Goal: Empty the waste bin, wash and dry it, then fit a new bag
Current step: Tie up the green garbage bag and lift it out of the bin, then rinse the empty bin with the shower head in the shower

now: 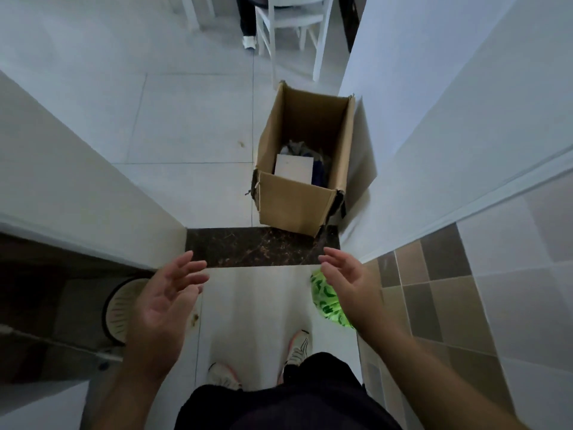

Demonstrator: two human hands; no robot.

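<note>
An open cardboard box [294, 203] used as a waste bin stands on the pale floor tiles just beyond a dark marble threshold [254, 251], against the right wall. Inside it lie a white card [294, 167] and some dark and grey rubbish [313, 156]. My left hand [164, 302] and my right hand [350, 280] are held out in front of me, palms facing each other, fingers relaxed and spread. Both hands hold nothing and hover short of the box, on the near side of the threshold.
A white slotted round object [122, 308] sits low on the left. A green patterned object [328, 301] lies by the tiled right wall. White chairs [288, 29] and another person's leg [248, 23] are further ahead. My feet [297, 349] stand on the floor below.
</note>
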